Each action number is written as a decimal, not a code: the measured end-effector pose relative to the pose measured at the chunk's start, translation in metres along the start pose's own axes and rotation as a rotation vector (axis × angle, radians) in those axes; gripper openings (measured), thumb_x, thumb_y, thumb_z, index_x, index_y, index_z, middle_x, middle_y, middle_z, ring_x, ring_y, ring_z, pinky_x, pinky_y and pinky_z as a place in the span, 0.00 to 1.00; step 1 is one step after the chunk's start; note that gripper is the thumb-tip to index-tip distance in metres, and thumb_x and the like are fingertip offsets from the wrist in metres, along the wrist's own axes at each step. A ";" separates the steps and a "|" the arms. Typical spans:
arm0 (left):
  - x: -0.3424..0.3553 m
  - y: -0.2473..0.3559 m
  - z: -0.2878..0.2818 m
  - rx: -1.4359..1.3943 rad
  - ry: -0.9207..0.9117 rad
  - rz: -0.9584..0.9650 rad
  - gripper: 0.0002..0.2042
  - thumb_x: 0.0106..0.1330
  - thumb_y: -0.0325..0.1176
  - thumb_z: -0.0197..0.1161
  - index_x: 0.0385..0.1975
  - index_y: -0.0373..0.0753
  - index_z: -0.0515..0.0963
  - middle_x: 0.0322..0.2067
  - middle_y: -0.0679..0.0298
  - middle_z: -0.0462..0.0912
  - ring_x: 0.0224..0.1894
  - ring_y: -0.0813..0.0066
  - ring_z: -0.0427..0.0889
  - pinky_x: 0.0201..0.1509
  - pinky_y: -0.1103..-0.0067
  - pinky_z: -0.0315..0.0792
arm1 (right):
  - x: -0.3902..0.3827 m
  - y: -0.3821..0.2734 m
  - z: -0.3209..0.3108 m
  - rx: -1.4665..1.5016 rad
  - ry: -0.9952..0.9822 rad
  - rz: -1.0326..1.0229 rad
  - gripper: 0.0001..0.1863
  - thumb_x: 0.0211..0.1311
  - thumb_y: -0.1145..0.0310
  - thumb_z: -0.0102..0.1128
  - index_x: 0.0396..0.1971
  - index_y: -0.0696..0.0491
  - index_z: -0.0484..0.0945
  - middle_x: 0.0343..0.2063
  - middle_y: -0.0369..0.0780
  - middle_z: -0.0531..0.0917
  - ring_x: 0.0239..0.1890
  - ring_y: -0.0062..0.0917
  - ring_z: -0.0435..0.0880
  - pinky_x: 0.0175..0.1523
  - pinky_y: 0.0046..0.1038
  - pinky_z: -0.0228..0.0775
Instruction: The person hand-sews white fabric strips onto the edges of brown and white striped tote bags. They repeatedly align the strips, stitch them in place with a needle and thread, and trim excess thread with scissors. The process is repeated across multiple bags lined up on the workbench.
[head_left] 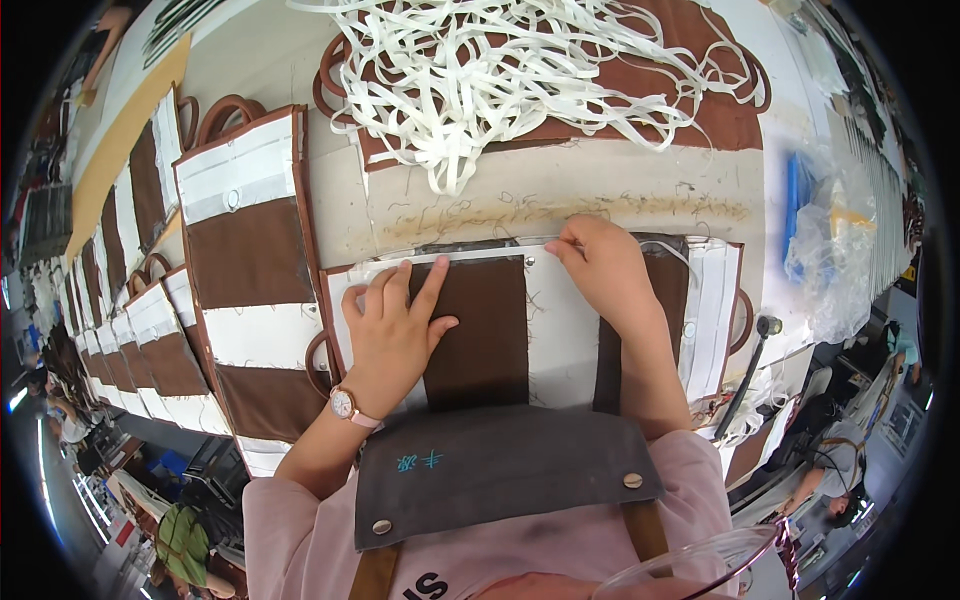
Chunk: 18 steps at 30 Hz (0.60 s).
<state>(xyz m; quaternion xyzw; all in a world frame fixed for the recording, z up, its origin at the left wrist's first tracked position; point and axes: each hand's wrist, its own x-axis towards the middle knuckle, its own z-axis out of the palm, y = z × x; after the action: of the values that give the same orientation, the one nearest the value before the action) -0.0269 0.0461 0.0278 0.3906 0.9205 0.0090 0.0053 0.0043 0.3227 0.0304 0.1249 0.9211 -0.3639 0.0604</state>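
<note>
Bag-making workshop, factory floor. Long worktable [560, 200] marked with glue stains and scribbles. Rows of identical brown-and-white bag panels [150, 340] stacked along left side. Heap of white tape strips [500, 70] at far end. Worker's grey apron [500, 470] with rivets. Other people at neighbouring stations [850, 470], lower right.

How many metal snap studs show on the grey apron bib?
2: one snap stud at the lower left corner of the grey apron bib, one at the right edge. Others may be hidden.
</note>
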 end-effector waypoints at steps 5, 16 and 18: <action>0.004 0.001 -0.001 0.004 -0.003 0.010 0.38 0.57 0.60 0.66 0.69 0.58 0.69 0.54 0.55 0.73 0.55 0.60 0.71 0.56 0.56 0.62 | -0.001 -0.005 -0.002 -0.030 -0.006 -0.001 0.12 0.61 0.65 0.65 0.26 0.58 0.75 0.25 0.45 0.80 0.31 0.43 0.79 0.38 0.41 0.70; 0.007 0.004 -0.002 -0.005 -0.028 -0.005 0.39 0.56 0.62 0.65 0.69 0.57 0.70 0.54 0.53 0.74 0.55 0.56 0.70 0.58 0.57 0.61 | 0.000 -0.001 -0.001 -0.072 -0.038 -0.031 0.12 0.61 0.65 0.64 0.26 0.57 0.75 0.27 0.45 0.80 0.34 0.43 0.81 0.40 0.43 0.72; 0.007 0.004 -0.003 -0.001 -0.028 0.010 0.39 0.56 0.62 0.64 0.69 0.58 0.70 0.54 0.53 0.74 0.55 0.56 0.70 0.57 0.57 0.61 | 0.000 -0.001 0.000 -0.088 -0.032 -0.035 0.12 0.61 0.65 0.64 0.26 0.57 0.75 0.27 0.45 0.80 0.34 0.43 0.81 0.40 0.43 0.72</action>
<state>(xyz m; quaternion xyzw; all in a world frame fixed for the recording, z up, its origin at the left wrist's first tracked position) -0.0293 0.0538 0.0308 0.3952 0.9184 0.0042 0.0183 0.0040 0.3219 0.0312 0.1003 0.9372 -0.3258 0.0742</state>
